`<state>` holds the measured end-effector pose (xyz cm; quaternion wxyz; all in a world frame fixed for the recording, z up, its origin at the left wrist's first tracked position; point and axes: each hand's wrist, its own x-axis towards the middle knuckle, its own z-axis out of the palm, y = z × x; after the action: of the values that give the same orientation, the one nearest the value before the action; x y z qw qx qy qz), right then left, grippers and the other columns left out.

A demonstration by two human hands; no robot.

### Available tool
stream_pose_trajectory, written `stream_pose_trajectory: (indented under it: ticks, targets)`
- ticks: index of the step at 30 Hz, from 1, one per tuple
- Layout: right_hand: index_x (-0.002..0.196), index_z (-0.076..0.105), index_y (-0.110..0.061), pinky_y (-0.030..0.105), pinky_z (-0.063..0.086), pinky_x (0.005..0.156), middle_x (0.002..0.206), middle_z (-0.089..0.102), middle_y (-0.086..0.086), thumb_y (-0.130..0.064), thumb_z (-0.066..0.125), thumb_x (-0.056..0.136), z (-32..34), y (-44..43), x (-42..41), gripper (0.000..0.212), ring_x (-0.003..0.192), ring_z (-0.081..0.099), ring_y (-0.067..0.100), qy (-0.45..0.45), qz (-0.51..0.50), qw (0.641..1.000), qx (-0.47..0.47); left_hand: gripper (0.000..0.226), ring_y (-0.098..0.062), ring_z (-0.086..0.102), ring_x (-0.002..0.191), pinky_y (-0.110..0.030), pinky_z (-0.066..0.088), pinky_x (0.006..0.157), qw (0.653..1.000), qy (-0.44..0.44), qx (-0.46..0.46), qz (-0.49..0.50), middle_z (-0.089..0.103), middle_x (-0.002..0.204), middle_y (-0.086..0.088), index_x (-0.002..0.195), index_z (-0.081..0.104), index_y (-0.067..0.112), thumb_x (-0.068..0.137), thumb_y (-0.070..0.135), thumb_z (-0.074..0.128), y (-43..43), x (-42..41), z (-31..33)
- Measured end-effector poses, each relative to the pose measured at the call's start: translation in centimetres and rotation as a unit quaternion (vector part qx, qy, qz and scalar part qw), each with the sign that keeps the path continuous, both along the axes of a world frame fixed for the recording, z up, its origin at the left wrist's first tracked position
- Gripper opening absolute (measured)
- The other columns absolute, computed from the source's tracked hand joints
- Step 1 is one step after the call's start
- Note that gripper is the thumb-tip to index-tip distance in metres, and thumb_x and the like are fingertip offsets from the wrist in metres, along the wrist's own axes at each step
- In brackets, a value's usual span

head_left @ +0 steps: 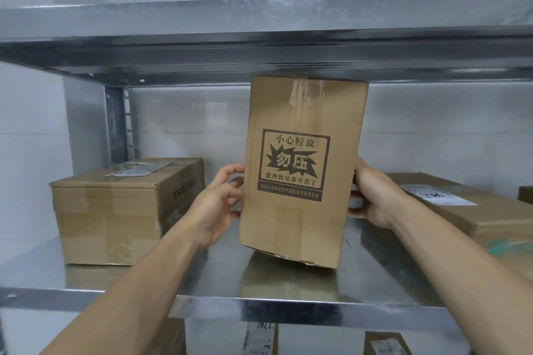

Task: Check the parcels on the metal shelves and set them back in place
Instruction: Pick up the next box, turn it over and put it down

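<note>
A tall brown cardboard parcel (300, 170) with a black printed warning stamp stands upright and tilted, its lower edge just above the metal shelf (219, 277). My left hand (216, 204) grips its left side with curled fingers. On the opposite side my right hand (372, 196) holds the right edge, fingers hidden behind the box. The parcel's top nearly reaches the upper shelf (259, 46).
A large taped carton (115, 210) with a label sits at the shelf's left. A flat labelled carton (476, 210) lies at the right. Below the shelf edge, smaller labelled parcels (261, 340) show. A steel upright (118, 124) stands at the back left.
</note>
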<state>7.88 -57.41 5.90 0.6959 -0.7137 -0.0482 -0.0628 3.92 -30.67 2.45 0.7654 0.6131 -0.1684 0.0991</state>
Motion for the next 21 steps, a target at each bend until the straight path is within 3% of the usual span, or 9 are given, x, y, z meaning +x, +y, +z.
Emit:
stream_pose_trajectory:
  ticks: [2,4,6,9,13,17,21]
  targets:
    - [0.079,0.061,-0.025,0.038,0.045,0.076,0.055,0.061,-0.007,-0.065,0.036,0.104,-0.1,0.0,-0.3,0.053,0.047,0.056,0.011,0.022,0.003,0.999,0.03,0.031,-0.01,0.062,0.073,-0.037,0.042,0.072,1.0,0.003,-0.005,0.003,0.066,0.093,0.001,0.105,0.056,0.019,0.095,-0.004,0.036,0.0,0.2,0.0]
    - [0.073,0.057,-0.023,0.035,0.042,0.065,0.046,0.054,-0.008,-0.064,0.037,0.104,0.0,-0.1,-0.7,0.056,0.031,0.048,0.007,0.03,0.011,0.998,0.052,0.021,-0.013,0.062,0.084,-0.039,0.045,0.079,1.0,0.012,-0.001,0.003,0.068,0.098,0.001,0.102,0.058,0.02,0.103,0.008,0.04,-0.1,0.3,0.0]
    - [0.072,0.056,-0.023,0.032,0.039,0.057,0.045,0.053,-0.007,-0.061,0.039,0.105,0.0,-0.2,-0.9,0.054,0.029,0.045,0.007,0.03,0.018,0.998,0.059,0.02,-0.019,0.061,0.099,-0.041,0.05,0.086,1.0,0.021,0.011,0.01,0.068,0.109,0.0,0.108,0.061,0.019,0.108,0.023,0.041,-0.3,0.3,0.1]
    - [0.07,0.055,-0.023,0.032,0.039,0.055,0.048,0.054,-0.005,-0.058,0.042,0.105,0.2,-0.2,-1.3,0.051,0.031,0.046,0.008,0.024,0.023,0.997,0.064,0.039,-0.026,0.058,0.117,-0.045,0.054,0.092,0.999,0.036,0.028,0.027,0.065,0.128,-0.004,0.124,0.065,0.019,0.11,0.039,0.036,-0.6,0.3,0.5]
    - [0.052,0.059,-0.026,0.033,0.043,0.059,0.05,0.057,-0.004,-0.055,0.044,0.105,0.6,-0.3,-1.7,0.063,0.039,0.052,0.012,0.007,0.033,0.998,0.056,0.048,-0.029,0.058,0.117,-0.045,0.055,0.09,0.997,0.057,0.047,0.031,0.061,0.133,-0.008,0.127,0.07,0.027,0.108,0.051,0.034,-0.9,-0.1,1.5]
    - [0.078,0.065,-0.029,0.038,0.051,0.066,0.058,0.067,-0.005,-0.057,0.047,0.103,1.1,-0.2,-2.2,0.042,0.069,0.06,0.021,-0.019,0.028,0.999,0.039,0.053,-0.033,0.062,0.118,-0.054,0.054,0.098,0.996,0.061,0.055,0.025,0.064,0.131,-0.01,0.126,0.07,0.033,0.102,0.065,0.035,-1.3,-0.6,2.4]
    - [0.106,0.065,-0.031,0.037,0.055,0.063,0.075,0.07,-0.001,-0.064,0.048,0.101,1.3,-0.1,-2.5,0.037,0.08,0.065,0.023,-0.032,0.032,0.998,0.05,0.058,-0.037,0.068,0.114,-0.059,0.052,0.101,0.996,0.065,0.047,0.031,0.067,0.128,-0.013,0.117,0.075,0.034,0.1,0.071,0.033,-1.4,-1.0,2.8]
